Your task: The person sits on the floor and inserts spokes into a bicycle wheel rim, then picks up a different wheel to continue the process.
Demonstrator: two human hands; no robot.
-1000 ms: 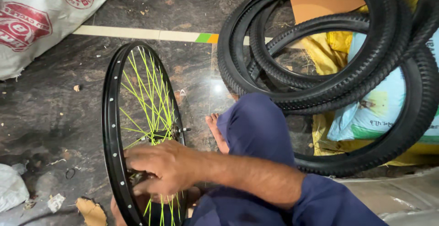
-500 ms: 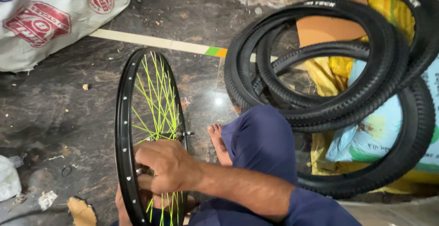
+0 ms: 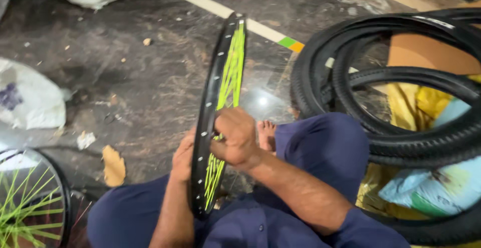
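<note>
A black bicycle wheel rim (image 3: 215,77) with neon yellow-green spokes (image 3: 231,72) stands upright, nearly edge-on, between my knees. My right hand (image 3: 235,136) is closed over the spokes near the hub, on the rim's right side. My left hand (image 3: 183,155) grips the rim from the left, partly hidden behind it. My bare foot (image 3: 265,133) rests on the floor beside my right knee in dark blue trousers.
Several black tyres (image 3: 401,122) are stacked at the right over yellow and pale blue bags. A second spoked wheel (image 3: 30,203) lies at the bottom left. A white sack (image 3: 30,100) and paper scraps lie on the dark floor, crossed by a pale stripe (image 3: 210,5).
The wheel has turned from showing its spoked face to nearly edge-on. My left hand now shows on the rim. The view has shifted, bringing a second wheel in at bottom left.
</note>
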